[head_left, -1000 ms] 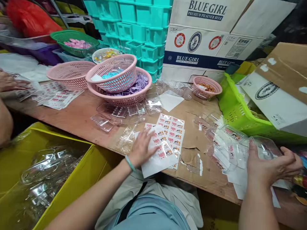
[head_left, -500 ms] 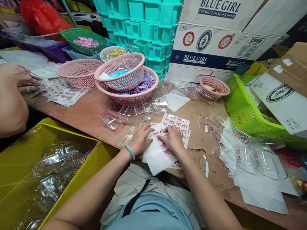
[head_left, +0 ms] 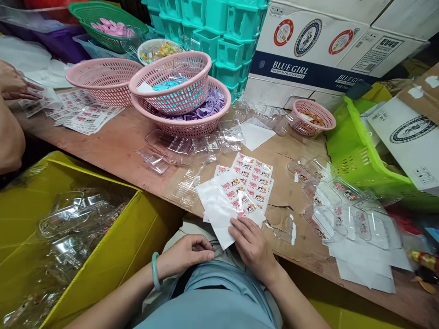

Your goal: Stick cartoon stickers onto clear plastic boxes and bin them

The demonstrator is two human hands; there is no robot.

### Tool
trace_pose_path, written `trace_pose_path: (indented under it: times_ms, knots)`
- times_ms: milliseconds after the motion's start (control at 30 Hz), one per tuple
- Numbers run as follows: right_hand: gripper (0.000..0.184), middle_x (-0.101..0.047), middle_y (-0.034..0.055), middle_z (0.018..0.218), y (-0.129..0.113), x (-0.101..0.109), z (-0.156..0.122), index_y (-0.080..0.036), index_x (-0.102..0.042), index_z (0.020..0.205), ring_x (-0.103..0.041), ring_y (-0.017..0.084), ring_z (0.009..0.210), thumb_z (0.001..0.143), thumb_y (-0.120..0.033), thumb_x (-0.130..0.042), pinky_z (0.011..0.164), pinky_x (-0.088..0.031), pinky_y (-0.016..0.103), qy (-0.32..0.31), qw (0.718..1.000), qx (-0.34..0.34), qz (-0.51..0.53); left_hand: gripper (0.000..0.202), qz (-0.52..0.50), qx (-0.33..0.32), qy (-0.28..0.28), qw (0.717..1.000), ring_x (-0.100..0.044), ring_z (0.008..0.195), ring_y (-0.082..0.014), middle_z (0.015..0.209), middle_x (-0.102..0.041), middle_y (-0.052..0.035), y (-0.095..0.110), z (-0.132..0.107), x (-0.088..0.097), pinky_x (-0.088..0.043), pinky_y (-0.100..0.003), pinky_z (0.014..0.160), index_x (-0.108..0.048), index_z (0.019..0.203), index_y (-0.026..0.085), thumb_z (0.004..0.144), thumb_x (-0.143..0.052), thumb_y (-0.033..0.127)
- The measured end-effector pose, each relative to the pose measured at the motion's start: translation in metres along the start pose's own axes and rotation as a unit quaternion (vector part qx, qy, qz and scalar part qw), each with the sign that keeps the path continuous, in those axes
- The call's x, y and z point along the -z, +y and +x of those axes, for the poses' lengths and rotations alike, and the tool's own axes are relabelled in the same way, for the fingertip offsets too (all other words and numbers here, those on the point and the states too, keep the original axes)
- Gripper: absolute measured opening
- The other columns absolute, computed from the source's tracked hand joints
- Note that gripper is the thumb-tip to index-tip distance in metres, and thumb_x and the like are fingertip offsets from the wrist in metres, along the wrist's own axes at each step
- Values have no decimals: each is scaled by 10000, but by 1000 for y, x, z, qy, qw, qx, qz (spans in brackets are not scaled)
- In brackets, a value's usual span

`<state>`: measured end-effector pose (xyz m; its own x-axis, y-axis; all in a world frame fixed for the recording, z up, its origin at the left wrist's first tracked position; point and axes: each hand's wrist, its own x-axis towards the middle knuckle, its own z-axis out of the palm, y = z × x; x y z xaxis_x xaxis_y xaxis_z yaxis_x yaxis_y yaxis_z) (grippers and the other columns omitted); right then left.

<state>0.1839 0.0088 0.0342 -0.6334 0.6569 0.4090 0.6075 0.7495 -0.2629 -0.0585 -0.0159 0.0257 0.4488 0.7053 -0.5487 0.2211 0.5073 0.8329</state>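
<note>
My left hand (head_left: 190,251), with a pale green bangle on its wrist, hovers over my lap just off the table edge. Its fingers curl loosely, with a gap to the thumb and nothing visible between them. My right hand (head_left: 252,246) has its fingers pressed together over the near edge of a sticker sheet (head_left: 240,189) with cat pictures and red print; its thumb is hidden. A white paper (head_left: 219,219) lies slantwise over part of that sheet, its corner jutting past the table edge. More sticker sheets lie beneath.
Clear plastic cases (head_left: 343,214) lie at the right beside white papers (head_left: 370,269). Pink baskets (head_left: 171,103) of small coloured pieces stand behind. At the left is a yellow bin (head_left: 151,219) with clear packs. Another person's hand (head_left: 15,82) holds sheets at the far left.
My left hand has drawn back from the sheets to my lap. My right hand has slid toward me to the near edge, uncovering more stickers. The camera view has tilted down slightly.
</note>
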Motion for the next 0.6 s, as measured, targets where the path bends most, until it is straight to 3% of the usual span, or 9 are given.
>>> trace_pose_path:
  times_ms: [67,133,233,333,400,500,600]
  knots:
    - [390,-683,100,1138,-4,0,3,-211,-591,1228,-609,231,1054,873,-77,-503,869,-523,398,69,997,-20,3,552,-86,-28,-49,995,-610,960,-239,1007,-690,-100,12,-5,-6,-462,-343,863,-678,1047,156,661,-757,542]
    - [391,-700,99,1055,-12,0,14,-200,-594,1231,-621,227,945,868,-78,-517,797,-531,381,120,991,-53,3,666,-192,-95,-53,975,-570,1122,-273,1196,-641,-121,26,-6,-20,-444,-376,953,-609,1223,188,664,-774,512]
    - [348,-696,90,960,-28,-2,33,-184,-603,1208,-599,225,874,874,-109,-536,780,-517,389,129,989,-65,31,528,-327,-168,56,928,-549,1186,-274,1230,-636,-132,44,7,-41,-427,-378,1014,-625,1199,153,766,-713,441]
    - [325,-666,90,1044,-32,-6,39,-197,-588,1204,-579,239,999,879,-199,-591,939,-470,452,112,986,-74,98,343,-430,-149,192,870,-616,1100,-268,1080,-707,-130,54,27,-47,-482,-383,970,-675,1054,103,811,-672,346]
    - [359,-628,100,1128,-25,-8,36,-211,-559,1234,-552,246,1083,879,-230,-610,991,-438,478,140,975,-120,123,329,-473,-132,226,841,-644,1055,-259,1081,-713,-121,57,35,-43,-523,-391,923,-655,1099,107,814,-661,270]
    - [386,-580,116,1203,-8,-9,29,-234,-543,1256,-527,257,1138,878,-255,-616,975,-444,486,174,957,-199,117,357,-499,-114,211,833,-659,1032,-244,1143,-694,-132,58,37,-35,-554,-392,887,-614,1187,101,841,-608,189]
    - [397,-580,110,1224,3,-10,29,-247,-570,1229,-508,272,1178,849,-321,-657,1011,-414,509,139,961,-205,123,337,-501,-94,162,845,-662,1031,-257,1148,-690,-150,58,33,-34,-564,-405,875,-622,1177,77,854,-572,158]
